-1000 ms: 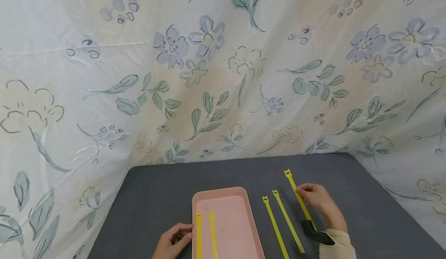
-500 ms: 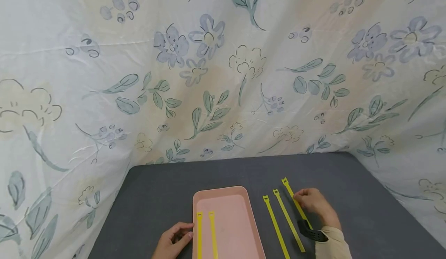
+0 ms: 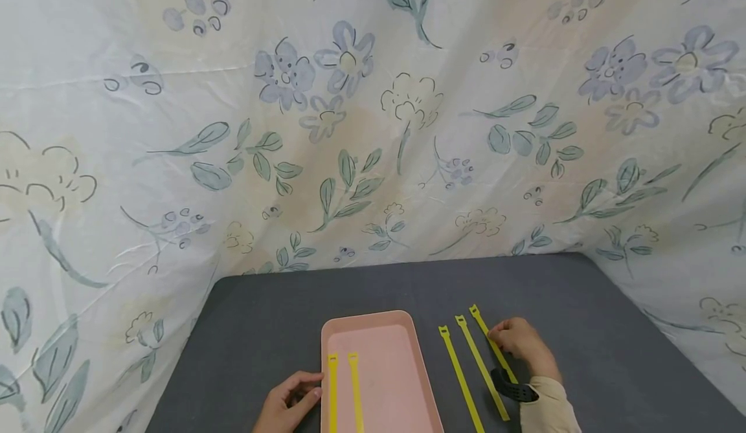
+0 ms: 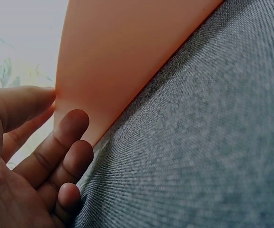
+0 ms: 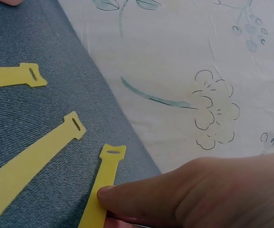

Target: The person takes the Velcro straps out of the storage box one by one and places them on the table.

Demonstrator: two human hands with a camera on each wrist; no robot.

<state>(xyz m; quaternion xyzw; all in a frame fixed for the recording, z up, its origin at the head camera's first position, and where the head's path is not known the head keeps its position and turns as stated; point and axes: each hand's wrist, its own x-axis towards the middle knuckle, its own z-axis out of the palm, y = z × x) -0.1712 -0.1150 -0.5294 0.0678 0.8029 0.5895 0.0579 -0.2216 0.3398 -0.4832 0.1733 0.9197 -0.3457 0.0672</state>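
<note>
Your right grip pinches a yellow strap between thumb and finger just below its slotted head, a hold that likely lets you aim the whole length; the strap is at the right of the grey worktop, though whether it touches down cannot be told. Just beside it lie two loose straps, spaced apart on a similar slant, presumably to keep each easy to take singly. Your left grip, fingers loosely bent, rests its tips against the side of the pink tray, probably to steady it. Inside, two parallel straps lie toward the left wall, heads facing away from you.
</note>
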